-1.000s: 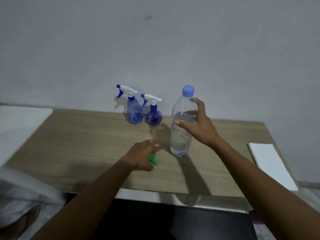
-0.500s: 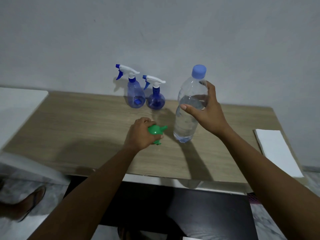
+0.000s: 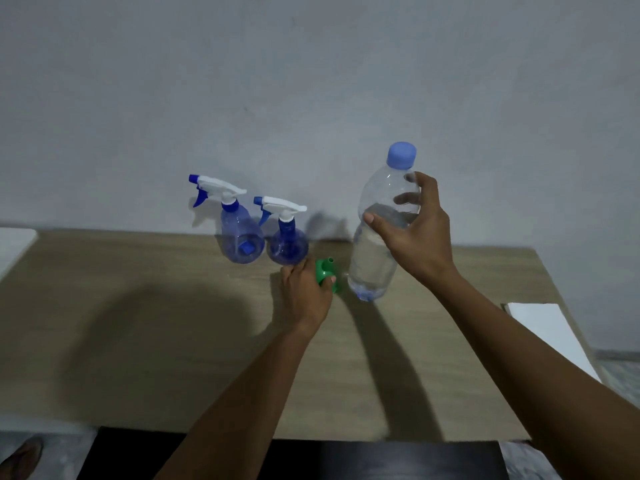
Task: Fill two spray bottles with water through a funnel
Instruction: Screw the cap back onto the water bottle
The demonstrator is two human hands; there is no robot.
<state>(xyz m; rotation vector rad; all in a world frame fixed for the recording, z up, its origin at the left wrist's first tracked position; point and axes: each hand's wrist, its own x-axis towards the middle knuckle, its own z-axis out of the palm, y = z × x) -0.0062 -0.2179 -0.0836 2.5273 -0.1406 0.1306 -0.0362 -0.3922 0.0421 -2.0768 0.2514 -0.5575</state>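
Right hand [image 3: 417, 237] wrapped round clear water bottle [image 3: 379, 244], blue cap on, right of centre, left hand [image 3: 304, 292] pinching green funnel [image 3: 325, 271] at centre, two blue spray bottles [image 3: 242, 233] [image 3: 287, 240] upright by the wall, centre-left, wooden table [image 3: 138, 323], white sheet [image 3: 550, 334] at right edge.

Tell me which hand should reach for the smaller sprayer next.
Left. The left hand, holding the funnel, is right beside the smaller sprayer; the right hand grips the water bottle farther off. It would likely have to put the funnel down first.
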